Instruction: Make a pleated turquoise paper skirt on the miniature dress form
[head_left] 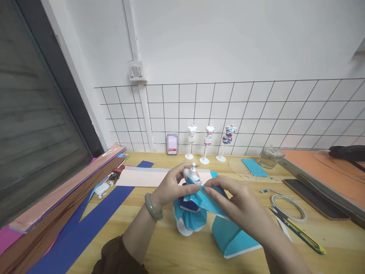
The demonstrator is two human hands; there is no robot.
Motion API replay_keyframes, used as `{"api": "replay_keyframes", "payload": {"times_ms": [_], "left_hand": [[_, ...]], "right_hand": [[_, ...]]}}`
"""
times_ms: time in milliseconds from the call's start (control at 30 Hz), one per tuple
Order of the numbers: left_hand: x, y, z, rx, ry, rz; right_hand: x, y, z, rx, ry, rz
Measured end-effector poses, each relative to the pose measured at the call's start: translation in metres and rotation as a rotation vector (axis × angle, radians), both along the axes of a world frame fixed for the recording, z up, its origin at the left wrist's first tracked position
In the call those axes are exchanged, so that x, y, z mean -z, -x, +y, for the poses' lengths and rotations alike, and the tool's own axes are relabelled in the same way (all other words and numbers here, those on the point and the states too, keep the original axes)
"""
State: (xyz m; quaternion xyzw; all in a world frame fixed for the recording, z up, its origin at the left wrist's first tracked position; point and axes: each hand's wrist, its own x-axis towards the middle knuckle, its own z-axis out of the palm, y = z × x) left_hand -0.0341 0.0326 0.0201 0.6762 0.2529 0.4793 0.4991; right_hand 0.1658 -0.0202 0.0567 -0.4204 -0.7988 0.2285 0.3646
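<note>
A small white dress-form mannequin (191, 176) stands on its round base on the wooden table, dressed in gathered light-blue crepe paper (195, 220) with a dark-blue band at the waist. My left hand (168, 187), a jade-green bangle at its wrist, is wrapped around the mannequin's upper body, its thumb pressing on the paper at the chest. Between the thumb and fingers of my right hand (242, 196) is pinched a light-blue crepe paper strip (210, 203) running from the mannequin. Below that hand the strip's loose length (236, 238) folds down onto the table.
Three more mini mannequins (209, 137) stand by the wall near a phone (172, 144). Dark-blue paper (94, 228) and an earbud case (102, 189) lie left. On the right are a yellow-green utility knife (305, 236), a tape roll (298, 217), a dark phone (316, 199) and a glass jar (270, 158).
</note>
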Motion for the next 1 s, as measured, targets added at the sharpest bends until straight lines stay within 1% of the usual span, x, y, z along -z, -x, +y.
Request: {"api": "replay_keyframes", "payload": {"times_ms": [167,333,433,533,633,867,1000], "left_hand": [[-0.0013,0.0006,-0.0011,0.079,-0.013,0.037],[-0.0027,-0.0013,-0.0037,0.090,0.049,-0.005],[-0.0013,-0.0021,-0.0035,0.102,0.050,0.000],[-0.0003,-0.0024,-0.0022,0.071,0.012,-0.002],[-0.0005,-0.0024,-0.0008,0.023,-0.069,-0.013],[0.0012,-0.0026,0.0007,-0.044,-0.223,0.085],[0.0004,-0.0034,-0.0017,-0.074,-0.254,0.127]], "right_hand": [[0.0029,0.0007,0.0030,-0.023,-0.040,0.029],[0.0039,0.0020,0.0046,-0.003,-0.084,0.020],[0.0034,0.0026,0.0044,0.021,-0.113,-0.012],[0.0030,0.0028,0.0035,0.032,-0.131,-0.031],[0.0034,0.0028,0.0025,0.033,-0.134,-0.038],[0.0054,0.0038,0.0027,0.067,-0.168,-0.049],[0.0055,0.0041,0.0037,0.105,-0.193,-0.047]]}}
